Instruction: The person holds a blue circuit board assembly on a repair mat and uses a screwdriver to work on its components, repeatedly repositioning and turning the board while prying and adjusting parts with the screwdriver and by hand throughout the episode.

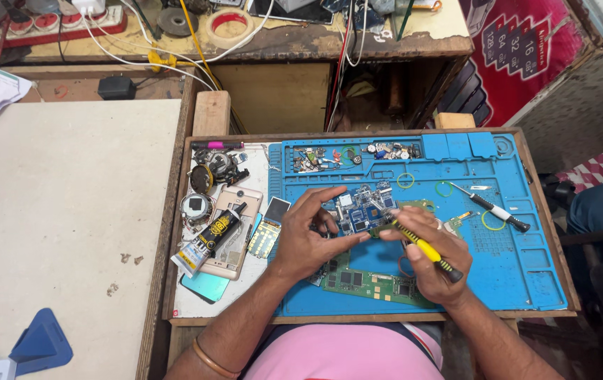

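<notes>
Blue mat (519, 267). Blue circuit board (361, 211), green circuit board (365, 283) below it. Yellow and black screwdriver (424, 250); second screwdriver (491, 207) black and white. Glue tube (210, 239) black with yellow print, silver end. Phone (234, 232) pale gold. Pink shirt (347, 355). Tape roll (229, 27) cream, red inside. Green rubber bands (405, 180).

An electronics repair workshop: blue repair mat (526, 281), circuit boards (368, 283), screwdrivers (493, 208), glue tube (210, 239), tangled cables (174, 56).
</notes>
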